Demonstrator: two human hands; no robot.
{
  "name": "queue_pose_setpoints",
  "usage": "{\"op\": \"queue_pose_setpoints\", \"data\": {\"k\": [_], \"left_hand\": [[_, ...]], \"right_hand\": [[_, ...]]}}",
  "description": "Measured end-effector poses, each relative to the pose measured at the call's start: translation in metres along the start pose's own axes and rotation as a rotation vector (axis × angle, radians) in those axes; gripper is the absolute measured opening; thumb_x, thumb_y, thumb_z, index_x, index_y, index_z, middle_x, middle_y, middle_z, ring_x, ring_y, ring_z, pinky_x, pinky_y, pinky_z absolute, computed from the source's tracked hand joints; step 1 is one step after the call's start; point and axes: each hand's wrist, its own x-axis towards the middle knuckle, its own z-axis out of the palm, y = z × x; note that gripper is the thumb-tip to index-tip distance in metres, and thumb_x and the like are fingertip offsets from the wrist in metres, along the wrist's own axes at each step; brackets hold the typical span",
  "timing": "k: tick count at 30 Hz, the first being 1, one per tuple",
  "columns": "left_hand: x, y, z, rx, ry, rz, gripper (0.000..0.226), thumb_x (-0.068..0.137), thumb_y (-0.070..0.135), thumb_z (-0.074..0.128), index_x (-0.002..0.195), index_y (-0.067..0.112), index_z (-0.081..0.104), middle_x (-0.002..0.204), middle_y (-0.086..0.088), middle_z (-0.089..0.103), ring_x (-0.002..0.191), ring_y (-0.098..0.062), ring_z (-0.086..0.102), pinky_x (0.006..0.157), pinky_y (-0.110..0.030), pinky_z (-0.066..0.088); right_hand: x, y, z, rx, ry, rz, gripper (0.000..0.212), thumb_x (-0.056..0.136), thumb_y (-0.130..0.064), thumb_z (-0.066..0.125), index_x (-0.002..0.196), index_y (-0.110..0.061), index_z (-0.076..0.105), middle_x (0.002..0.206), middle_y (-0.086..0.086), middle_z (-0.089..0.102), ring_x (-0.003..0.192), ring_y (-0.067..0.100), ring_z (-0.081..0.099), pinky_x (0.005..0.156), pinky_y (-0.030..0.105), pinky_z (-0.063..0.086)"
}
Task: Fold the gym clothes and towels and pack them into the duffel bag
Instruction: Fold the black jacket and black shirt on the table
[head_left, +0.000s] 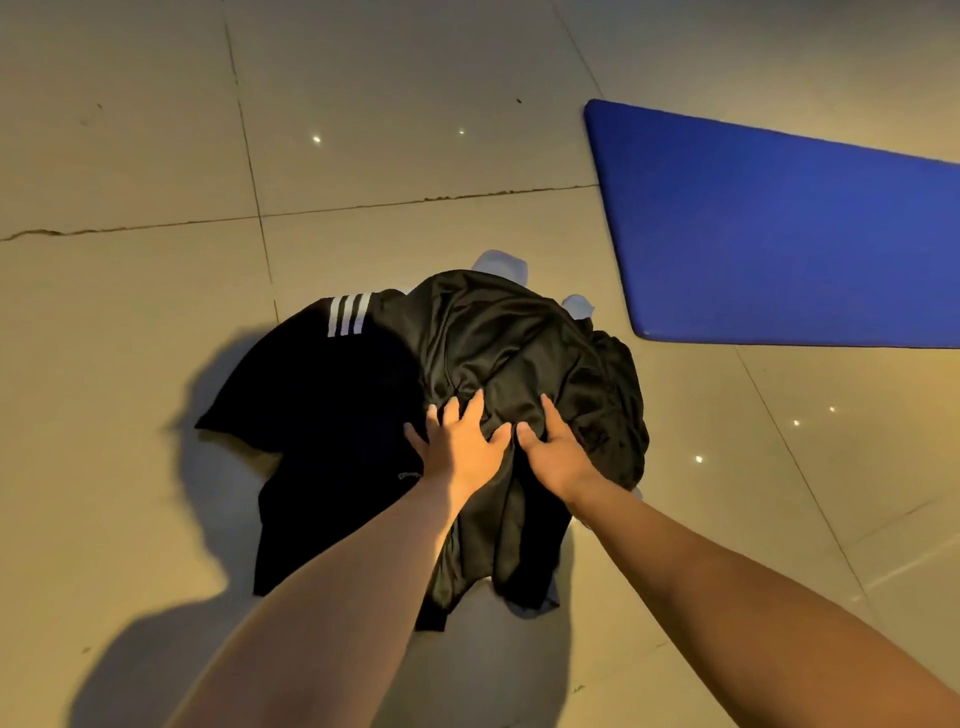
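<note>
A heap of dark gym clothes lies on the tiled floor. On top is a crumpled shiny black garment (519, 343). Under it to the left spreads a black garment with three white stripes (332, 395). Bits of white cloth (501, 262) poke out behind and beneath the heap. My left hand (460, 441) rests on the shiny garment with fingers spread. My right hand (553, 449) lies beside it on the same garment, fingers pressing into the fabric; whether it grips is unclear. No duffel bag is in view.
A blue exercise mat (779, 239) lies flat on the floor to the right of the heap. Beige floor tiles (156, 156) with dark joints surround the clothes. My shadow falls at the lower left.
</note>
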Motion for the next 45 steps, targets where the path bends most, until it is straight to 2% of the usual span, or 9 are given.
{"op": "queue_pose_setpoints", "data": {"k": [5,8,11,14,20,29,33,37,45], "left_hand": [[-0.002,-0.016,-0.013,0.026,0.136,0.201,0.065,0.093,0.070,0.044,0.149,0.040,0.032,0.145,0.003,0.050,0.129,-0.019,0.051,0.119,-0.056,0.003],[0.016,-0.031,-0.030,0.135,0.328,0.162,0.091,0.082,0.081,0.049,0.155,0.041,0.012,0.163,-0.008,0.013,0.144,-0.035,0.019,0.116,-0.063,0.010],[0.032,-0.034,-0.031,-0.007,0.110,-0.030,0.116,0.072,0.091,0.048,0.155,0.043,-0.016,0.165,-0.008,-0.022,0.151,-0.036,-0.015,0.116,-0.066,0.001],[0.031,-0.020,-0.015,0.035,-0.049,-0.011,0.105,0.081,0.083,0.047,0.156,0.041,-0.014,0.167,-0.004,-0.006,0.152,-0.036,0.000,0.119,-0.062,0.014],[0.002,-0.006,0.006,-0.367,0.047,0.149,0.090,0.093,0.054,0.060,0.157,0.045,-0.004,0.159,0.000,0.035,0.139,-0.022,0.044,0.111,-0.037,0.039],[-0.007,-0.004,-0.001,-0.330,-0.046,0.258,0.080,0.097,0.064,0.046,0.144,0.066,-0.019,0.169,0.002,-0.004,0.155,-0.022,0.005,0.123,-0.051,0.021],[0.002,0.001,0.010,-0.250,-0.010,0.248,0.076,0.102,0.053,0.044,0.146,0.064,-0.017,0.167,-0.009,0.008,0.151,-0.029,0.024,0.116,-0.043,0.030],[0.002,0.007,0.018,-0.503,0.042,0.242,0.073,0.103,0.036,0.054,0.153,0.058,0.005,0.165,0.014,0.018,0.150,-0.007,0.023,0.120,-0.034,0.028],[-0.052,0.037,-0.007,-0.676,0.023,0.187,0.057,0.101,0.023,0.055,0.151,0.043,0.035,0.154,0.016,0.038,0.142,0.000,0.033,0.122,-0.036,0.029]], "right_hand": [[-0.006,0.015,-0.009,-0.184,0.251,-0.067,0.054,0.098,-0.055,0.047,0.149,-0.042,0.033,0.151,0.003,0.040,0.140,0.031,0.036,0.117,0.056,0.018],[-0.002,0.031,-0.014,-0.138,0.323,0.033,0.078,0.087,-0.070,0.055,0.153,-0.048,0.019,0.164,0.007,0.009,0.151,0.032,0.008,0.119,0.061,0.011],[0.006,0.036,-0.011,0.002,0.223,0.019,0.093,0.083,-0.071,0.060,0.154,-0.053,0.002,0.167,0.002,0.003,0.153,0.031,0.004,0.119,0.056,0.014],[0.010,0.034,-0.003,0.259,0.109,-0.104,0.086,0.089,-0.058,0.064,0.153,-0.054,0.008,0.158,-0.004,0.034,0.144,0.020,0.036,0.118,0.039,0.032],[-0.008,0.031,-0.004,0.320,0.129,-0.240,0.072,0.100,-0.038,0.057,0.154,-0.054,0.011,0.157,-0.013,0.037,0.139,0.011,0.043,0.108,0.023,0.035],[-0.012,0.021,-0.011,0.410,0.037,-0.239,0.065,0.096,-0.056,0.054,0.143,-0.071,0.012,0.163,-0.009,-0.024,0.152,0.013,-0.005,0.111,0.028,0.013],[0.005,0.026,-0.002,0.367,0.056,-0.288,0.061,0.101,-0.047,0.050,0.147,-0.065,0.014,0.164,0.000,0.015,0.151,0.013,0.014,0.117,0.029,0.018],[0.006,0.030,0.002,0.376,0.089,-0.301,0.058,0.102,-0.042,0.051,0.147,-0.063,0.020,0.156,-0.010,0.036,0.144,0.008,0.034,0.119,0.043,0.032],[-0.049,0.013,-0.029,0.475,0.129,-0.262,0.053,0.103,-0.015,0.052,0.143,-0.049,0.042,0.134,-0.041,0.043,0.130,-0.010,0.043,0.107,0.018,0.039]]}}
